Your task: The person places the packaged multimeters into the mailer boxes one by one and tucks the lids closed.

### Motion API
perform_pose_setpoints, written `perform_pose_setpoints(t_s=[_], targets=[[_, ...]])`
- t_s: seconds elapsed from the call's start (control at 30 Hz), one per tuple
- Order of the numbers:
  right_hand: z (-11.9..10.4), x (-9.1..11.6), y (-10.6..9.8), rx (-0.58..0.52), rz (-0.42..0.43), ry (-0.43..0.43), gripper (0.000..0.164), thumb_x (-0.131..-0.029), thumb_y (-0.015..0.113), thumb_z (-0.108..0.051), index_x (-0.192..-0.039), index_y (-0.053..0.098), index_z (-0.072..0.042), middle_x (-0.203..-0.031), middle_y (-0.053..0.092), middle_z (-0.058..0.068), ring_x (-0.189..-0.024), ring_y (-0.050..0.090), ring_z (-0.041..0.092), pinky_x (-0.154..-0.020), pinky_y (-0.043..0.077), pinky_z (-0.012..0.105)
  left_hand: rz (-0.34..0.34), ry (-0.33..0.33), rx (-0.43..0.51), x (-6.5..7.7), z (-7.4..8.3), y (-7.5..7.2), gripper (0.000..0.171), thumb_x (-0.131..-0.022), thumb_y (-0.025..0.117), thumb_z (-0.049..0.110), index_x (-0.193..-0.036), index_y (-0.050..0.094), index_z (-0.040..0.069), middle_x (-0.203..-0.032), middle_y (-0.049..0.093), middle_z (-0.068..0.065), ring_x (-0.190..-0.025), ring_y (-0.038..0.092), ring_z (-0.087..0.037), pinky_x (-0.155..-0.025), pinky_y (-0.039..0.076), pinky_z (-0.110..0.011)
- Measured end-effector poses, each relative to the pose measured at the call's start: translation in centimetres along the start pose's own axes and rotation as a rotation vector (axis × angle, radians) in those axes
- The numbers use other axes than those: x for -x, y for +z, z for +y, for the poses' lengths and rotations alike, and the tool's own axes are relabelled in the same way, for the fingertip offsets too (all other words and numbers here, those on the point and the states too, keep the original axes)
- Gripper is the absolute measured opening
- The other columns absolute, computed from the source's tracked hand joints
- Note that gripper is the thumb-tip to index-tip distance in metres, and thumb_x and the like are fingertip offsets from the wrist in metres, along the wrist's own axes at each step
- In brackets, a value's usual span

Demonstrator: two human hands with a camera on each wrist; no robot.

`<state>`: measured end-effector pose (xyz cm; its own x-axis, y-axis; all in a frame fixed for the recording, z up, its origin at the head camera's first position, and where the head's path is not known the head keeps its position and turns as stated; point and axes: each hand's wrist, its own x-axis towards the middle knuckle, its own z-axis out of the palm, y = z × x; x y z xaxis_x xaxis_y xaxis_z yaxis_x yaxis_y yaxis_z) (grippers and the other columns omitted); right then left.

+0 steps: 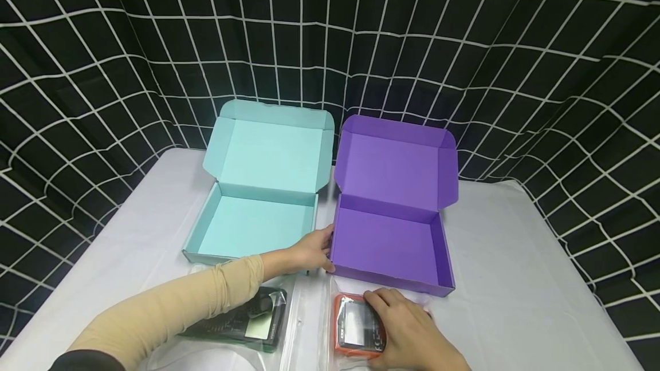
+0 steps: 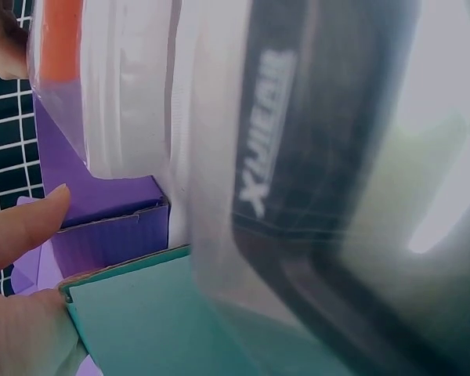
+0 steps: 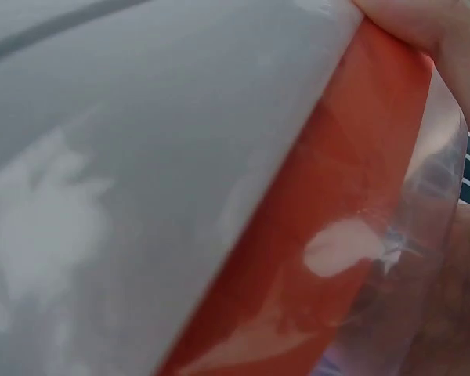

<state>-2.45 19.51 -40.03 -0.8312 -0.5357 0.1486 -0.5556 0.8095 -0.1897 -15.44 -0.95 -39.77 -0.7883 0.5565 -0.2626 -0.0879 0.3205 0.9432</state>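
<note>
My left hand (image 1: 311,252) reaches between the two boxes, thumb and fingers at the near left corner of the purple box (image 1: 392,282). In the left wrist view its thumb and a finger (image 2: 23,235) stand apart beside that corner. Its forearm crosses the front of the teal box (image 1: 265,225). My right hand (image 1: 409,334) grips the right side of an orange-edged handheld meter (image 1: 356,325) in a clear plastic bag. The right wrist view shows its orange side (image 3: 305,188) close up. A bagged black meter with a dial (image 1: 270,316) lies under my left forearm.
Both boxes stand side by side with raised lids, the teal lid (image 1: 273,153) and the purple lid (image 1: 394,168). A white cloth (image 1: 515,279) covers the table. Black curtains with a white grid (image 1: 319,33) enclose the back and sides.
</note>
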Motion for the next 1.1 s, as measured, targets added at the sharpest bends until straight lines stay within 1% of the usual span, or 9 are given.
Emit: perform_pose_setpoints(t_s=[0.1, 0.3, 0.43, 0.47, 0.57, 0.7, 0.83, 1.0, 1.1], targets=[[-0.1, 0.1, -0.1, -0.010, -0.009, 0.021, 0.088, -0.045, 0.090, -0.045, -0.119, 0.061, -0.008, -0.109, 0.061, 0.000, -0.098, 0.059, 0.016, -0.071, 0.056, 0.035, 0.001, -0.001, -0.004, 0.0, -0.1, 0.0, 0.097, -0.070, 0.064, -0.025, -0.150, 0.011, -0.011, -0.152, 0.026, -0.030, -0.138, 0.032, -0.041, -0.107, 0.037, -0.041], [-0.3, 0.5, -0.6, -0.028, -0.026, 0.076, 0.089, -0.049, 0.088, -0.059, -0.119, 0.061, -0.012, -0.109, 0.059, -0.004, -0.097, 0.056, 0.012, -0.059, 0.050, 0.032, 0.000, 0.001, 0.004, 0.0, -0.1, -0.1, 0.099, -0.066, 0.063, -0.027, -0.149, 0.011, -0.012, -0.151, 0.026, -0.031, -0.137, 0.033, -0.041, -0.106, 0.038, -0.041], [-0.3, 0.7, -1.1, -0.039, -0.027, 0.077, 0.093, -0.052, 0.081, -0.071, -0.119, 0.062, -0.010, -0.110, 0.059, -0.003, -0.095, 0.056, 0.012, -0.060, 0.052, 0.032, -0.004, -0.006, 0.014, 0.1, 0.0, -0.1, 0.099, -0.065, 0.060, -0.028, -0.149, 0.011, -0.013, -0.151, 0.024, -0.031, -0.137, 0.032, -0.042, -0.108, 0.036, -0.042], [-0.3, 0.7, -1.2, -0.038, -0.025, 0.073, 0.093, -0.052, 0.081, -0.071, -0.120, 0.062, -0.010, -0.110, 0.060, -0.003, -0.095, 0.057, 0.012, -0.061, 0.053, 0.032, -0.005, -0.007, 0.019, 0.1, 0.0, -0.1, 0.098, -0.065, 0.059, -0.028, -0.149, 0.010, -0.013, -0.151, 0.024, -0.031, -0.137, 0.031, -0.042, -0.108, 0.035, -0.042], [-0.3, 0.8, -1.7, -0.022, -0.019, 0.065, 0.093, -0.052, 0.083, -0.068, -0.120, 0.062, -0.009, -0.110, 0.060, -0.001, -0.095, 0.058, 0.014, -0.066, 0.055, 0.035, -0.018, 0.014, 0.044, 0.1, 0.0, -0.2, 0.091, -0.070, 0.054, -0.025, -0.149, 0.010, -0.013, -0.151, 0.025, -0.032, -0.138, 0.029, -0.042, -0.110, 0.032, -0.043], [-0.3, 0.7, -2.2, 0.014, -0.006, 0.056, 0.091, -0.047, 0.089, -0.054, -0.121, 0.062, -0.008, -0.110, 0.062, 0.000, -0.094, 0.058, 0.014, -0.069, 0.056, 0.036, -0.022, 0.044, 0.064, 0.0, -0.2, -0.3, 0.082, -0.074, 0.046, -0.018, -0.148, 0.011, -0.015, -0.151, 0.027, -0.031, -0.140, 0.027, -0.041, -0.114, 0.025, -0.046], [-0.2, 0.5, -2.6, 0.029, 0.033, 0.019, 0.090, -0.043, 0.090, -0.047, -0.119, 0.062, -0.007, -0.107, 0.062, 0.000, -0.091, 0.059, 0.014, -0.071, 0.056, 0.035, -0.003, 0.044, 0.065, -0.2, -0.5, -0.3, 0.082, -0.069, 0.041, -0.015, -0.147, 0.014, -0.015, -0.151, 0.028, -0.029, -0.141, 0.026, -0.039, -0.115, 0.022, -0.046], [-0.2, 0.5, -3.0, 0.035, 0.068, -0.017, 0.090, -0.042, 0.090, -0.045, -0.119, 0.062, -0.007, -0.106, 0.062, 0.000, -0.090, 0.059, 0.015, -0.069, 0.056, 0.032, -0.001, 0.042, 0.063, -0.3, -0.6, -0.3, 0.074, -0.080, 0.046, -0.012, -0.147, 0.015, -0.015, -0.149, 0.031, -0.030, -0.139, 0.032, -0.040, -0.114, 0.026, -0.048], [-0.2, 0.5, -3.5, 0.043, 0.073, -0.014, 0.090, -0.042, 0.090, -0.045, -0.119, 0.062, -0.007, -0.106, 0.062, 0.000, -0.091, 0.059, 0.016, -0.069, 0.056, 0.033, -0.022, 0.033, 0.085, -0.2, -0.4, -0.3, 0.078, -0.080, 0.050, -0.015, -0.148, 0.012, -0.015, -0.149, 0.030, -0.032, -0.139, 0.030, -0.042, -0.114, 0.025, -0.048]])
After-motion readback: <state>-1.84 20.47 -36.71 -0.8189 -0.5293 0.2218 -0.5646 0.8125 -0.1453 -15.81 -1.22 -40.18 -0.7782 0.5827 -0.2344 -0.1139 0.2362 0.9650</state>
